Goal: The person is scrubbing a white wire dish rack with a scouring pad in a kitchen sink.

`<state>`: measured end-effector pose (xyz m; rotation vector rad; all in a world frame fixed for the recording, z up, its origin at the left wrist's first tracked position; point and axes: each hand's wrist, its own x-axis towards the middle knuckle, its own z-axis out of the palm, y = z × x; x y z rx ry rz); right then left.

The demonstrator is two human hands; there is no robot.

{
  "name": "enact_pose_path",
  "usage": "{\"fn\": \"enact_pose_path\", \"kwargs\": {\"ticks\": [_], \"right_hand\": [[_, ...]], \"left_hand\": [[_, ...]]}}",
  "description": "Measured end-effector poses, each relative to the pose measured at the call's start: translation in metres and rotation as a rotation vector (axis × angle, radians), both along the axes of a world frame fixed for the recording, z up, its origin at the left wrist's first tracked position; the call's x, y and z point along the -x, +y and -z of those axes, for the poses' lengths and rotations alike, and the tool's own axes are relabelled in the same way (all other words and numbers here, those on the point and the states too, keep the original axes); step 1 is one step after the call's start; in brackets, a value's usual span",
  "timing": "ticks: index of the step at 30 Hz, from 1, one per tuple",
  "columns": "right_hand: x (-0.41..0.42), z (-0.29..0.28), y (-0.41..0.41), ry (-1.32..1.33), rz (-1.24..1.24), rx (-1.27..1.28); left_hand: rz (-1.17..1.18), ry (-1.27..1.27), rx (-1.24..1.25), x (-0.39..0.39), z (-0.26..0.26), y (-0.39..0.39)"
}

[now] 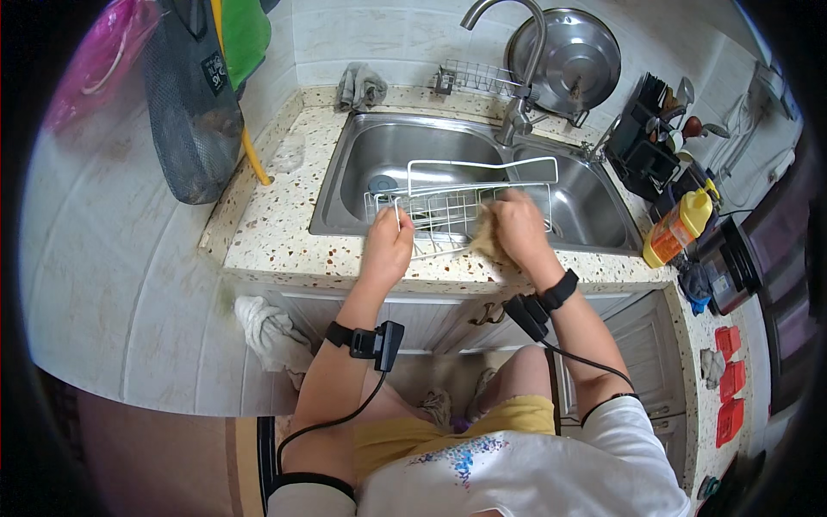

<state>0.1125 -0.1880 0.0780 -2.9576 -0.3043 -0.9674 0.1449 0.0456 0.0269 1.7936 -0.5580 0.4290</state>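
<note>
A white wire rack (446, 210) is held tilted over the front edge of the double stainless steel sink (326, 187). My left hand (387, 239) grips the rack's wire frame at its left end. In my right hand (520, 226) is a tan cloth or scrubbing pad (486, 238), pressed against the right part of the rack; my fingers are slightly blurred. Behind the rack, a curved metal faucet (517, 119) stands at the sink's rear edge. The rack hides part of both basins.
A grey cloth (362, 87) lies behind the sink. A large metal lid or pan (572, 61) leans on the wall. To the right stand a yellow bottle (678, 227) and a black utensil holder (646, 145). A mesh bag (194, 129) hangs left; a white towel (271, 333) hangs below the counter.
</note>
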Motion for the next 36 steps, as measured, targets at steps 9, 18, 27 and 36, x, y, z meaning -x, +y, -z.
{"fn": "enact_pose_path", "kwargs": {"ticks": [9,18,27,36], "right_hand": [[0.024,-0.012,-0.003,0.166,0.115,-0.335],[0.025,-0.024,0.013,-0.096,-0.453,-0.221],[-0.002,-0.001,0.029,-0.13,-0.258,0.058],[0.004,-0.01,0.008,0.302,-0.455,-0.217]], "left_hand": [[-0.03,0.047,-0.003,0.0,-0.001,-0.001],[-0.027,0.03,0.013,0.0,-0.001,-0.004],[-0.004,-0.002,-0.012,0.003,-0.003,-0.005],[-0.193,-0.028,0.004,0.002,0.004,-0.013]]}}
